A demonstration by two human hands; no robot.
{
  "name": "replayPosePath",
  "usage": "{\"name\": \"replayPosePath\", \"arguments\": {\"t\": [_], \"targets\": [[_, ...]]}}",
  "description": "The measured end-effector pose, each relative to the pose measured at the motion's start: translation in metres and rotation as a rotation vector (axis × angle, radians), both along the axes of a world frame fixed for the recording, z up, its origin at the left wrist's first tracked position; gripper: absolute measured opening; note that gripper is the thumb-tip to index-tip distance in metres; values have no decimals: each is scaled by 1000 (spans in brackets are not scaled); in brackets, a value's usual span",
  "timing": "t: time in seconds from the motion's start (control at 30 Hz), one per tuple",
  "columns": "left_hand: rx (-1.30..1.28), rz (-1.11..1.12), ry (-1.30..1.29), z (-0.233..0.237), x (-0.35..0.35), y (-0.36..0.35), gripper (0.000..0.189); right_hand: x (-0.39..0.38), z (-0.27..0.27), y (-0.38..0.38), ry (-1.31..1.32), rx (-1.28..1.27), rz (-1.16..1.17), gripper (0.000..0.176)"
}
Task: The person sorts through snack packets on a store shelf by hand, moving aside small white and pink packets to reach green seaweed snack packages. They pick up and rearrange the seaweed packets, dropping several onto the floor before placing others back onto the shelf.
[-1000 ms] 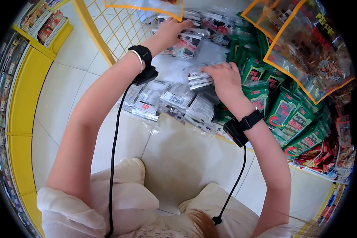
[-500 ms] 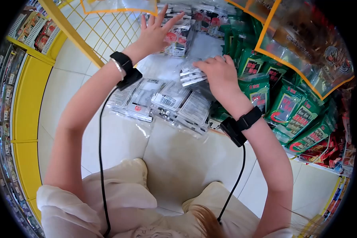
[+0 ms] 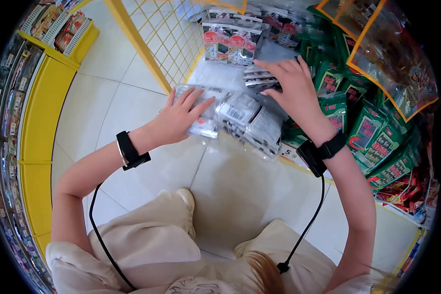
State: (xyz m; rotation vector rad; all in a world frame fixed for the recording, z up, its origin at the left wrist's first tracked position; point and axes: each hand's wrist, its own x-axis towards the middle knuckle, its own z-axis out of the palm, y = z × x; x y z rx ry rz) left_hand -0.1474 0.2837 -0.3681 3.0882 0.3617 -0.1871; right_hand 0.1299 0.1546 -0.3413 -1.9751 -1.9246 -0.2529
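Note:
My left hand lies with fingers spread on clear-wrapped snack packs at the front left of the display. My right hand has its thumb and forefinger on either side of a small stack of silver-and-black snack packs, gripping its right end. Between the hands, more snack packs lie with their white, barcoded backs up. Behind them, snack packs with red and white fronts stand upright.
Green packets fill the right side of the display. Orange-edged clear bags hang at upper right. A yellow wire grid bounds the display's left side. Yellow shelving stands farther left, across the tiled floor.
My left hand has moved from the upright packs down toward me onto the flat packs. My right hand stays at the small stack; the whole view has shifted slightly.

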Motion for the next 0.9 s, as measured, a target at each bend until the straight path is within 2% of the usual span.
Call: {"name": "replayPosePath", "arguments": {"t": [0.03, 0.07, 0.1, 0.13, 0.17, 0.2, 0.27, 0.33, 0.37, 0.4, 0.47, 0.5, 0.6, 0.63, 0.67, 0.7, 0.8, 0.83, 0.9], "targets": [[-24, -28, -87, -6, -1, 2, 94, -8, 7, 0, 55, 68, 94, 50], [-35, -22, -86, -9, -1, 7, 94, -14, 9, -2, 112, 141, 181, 51], [-96, -56, -166, -6, 4, 14, 88, -12, 8, -3, 154, 80, 206, 61], [-173, -83, -239, -6, 5, 17, 84, -24, 4, -8, 166, 60, 209, 61], [-168, -74, -344, -2, 9, 19, 77, -41, 2, -12, 68, 40, 223, 66], [-181, -77, -340, -1, 12, 19, 77, -51, -1, -20, -26, 16, 232, 71], [-232, 14, -321, 6, 24, 27, 76, -51, -6, -19, -26, 1, 232, 75], [-171, 37, -315, 12, 43, 36, 72, -52, -19, -17, -101, -22, 94, 73], [-170, 69, -288, 13, 48, 39, 72, -49, -19, -16, -152, 15, 43, 81], [-168, 100, -262, 13, 52, 41, 71, -47, -14, -17, -153, 13, 39, 81], [-172, 87, -296, 14, 54, 45, 68, -45, 3, -16, -61, -320, -131, 91], [-160, 79, -272, 18, 59, 52, 65, -40, 2, -16, -26, -303, -187, 96], [-169, 52, -329, 31, 72, 66, 58, -33, -6, -17, -28, -277, -242, 93], [-210, 108, -277, 36, 76, 67, 58, -35, -6, -21, -25, -221, -225, 81], [-246, 165, -225, 38, 80, 73, 58, -35, -5, -20, -22, -221, -223, 81], [-225, -2, -303, 28, 88, 99, 59, -34, -7, -18, -24, -229, -228, 76], [-128, -51, -387, 21, 102, 116, 58, -36, -5, -18, -28, -225, -234, 67], [-160, -7, -319, 26, 102, 112, 59, -37, -4, -20, -36, -212, -235, 63], [-120, -69, -322, 15, 111, 135, 58, -37, -7, -16, -17, -221, -234, 65]]}}
